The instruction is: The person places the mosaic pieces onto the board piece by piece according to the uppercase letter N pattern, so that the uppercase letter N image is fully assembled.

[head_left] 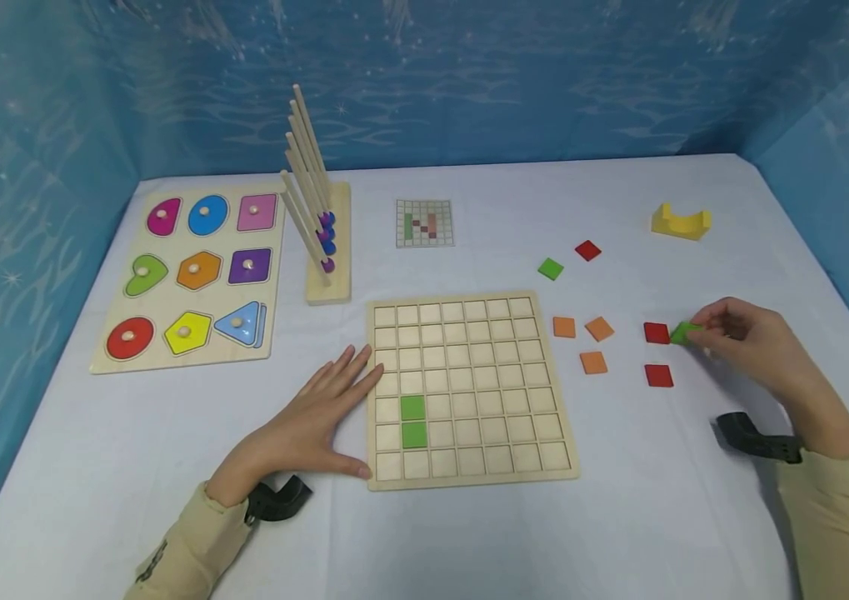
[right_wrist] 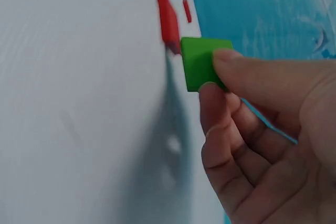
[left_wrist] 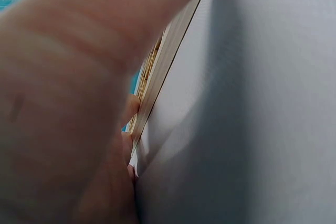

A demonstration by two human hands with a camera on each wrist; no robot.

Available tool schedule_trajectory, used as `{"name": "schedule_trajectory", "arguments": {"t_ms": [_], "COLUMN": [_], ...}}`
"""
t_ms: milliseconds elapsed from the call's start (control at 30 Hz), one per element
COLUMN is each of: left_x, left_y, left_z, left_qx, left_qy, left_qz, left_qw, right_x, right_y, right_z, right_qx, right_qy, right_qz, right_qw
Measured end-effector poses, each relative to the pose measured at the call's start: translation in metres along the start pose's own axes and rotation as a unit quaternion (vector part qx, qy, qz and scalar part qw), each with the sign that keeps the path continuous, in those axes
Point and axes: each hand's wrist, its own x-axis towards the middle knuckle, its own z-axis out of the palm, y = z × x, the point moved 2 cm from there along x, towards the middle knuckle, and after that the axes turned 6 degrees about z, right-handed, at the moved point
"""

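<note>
Between thumb and fingers my right hand [head_left: 750, 342] pinches a green square tile [right_wrist: 202, 61], held over the right side of the table beside a red tile [head_left: 656, 333]. My left hand [head_left: 312, 421] lies with fingers spread, its fingertips and thumb touching the left edge of the wooden grid board [head_left: 474, 483]. Two green tiles [head_left: 412, 407] sit one above the other in the board's second column. Another red tile [head_left: 659, 376] lies just below the first. Several orange tiles [head_left: 593, 362] are scattered along the board's right side.
Behind the board lies a small pattern card [head_left: 424, 223]. A loose green tile [head_left: 551, 268] and a red tile [head_left: 587, 250] lie farther back, with a yellow block [head_left: 681, 222] beyond. At left are a shape puzzle [head_left: 187, 275] and a peg stand [head_left: 329, 287] with tall rods.
</note>
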Motion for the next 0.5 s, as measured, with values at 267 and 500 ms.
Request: {"name": "schedule_trajectory", "arguments": {"t_ms": [267,500], "left_x": [-0.001,0.001], "left_y": [0.000,0.000], "left_z": [0.000,0.001], "left_qx": [0.004,0.003], "left_qy": [0.001,-0.003], "left_qz": [-0.002,-0.005], "left_qw": [1.0000,1.0000], "right_x": [-0.002,-0.009], "right_y": [-0.075,-0.159], "right_z": [0.021,0.077], "right_qx": [0.111,0.205], "right_qy": [0.003,-0.130], "right_qz": [-0.058,-0.138], "right_qw": [0.9921,0.9603]}}
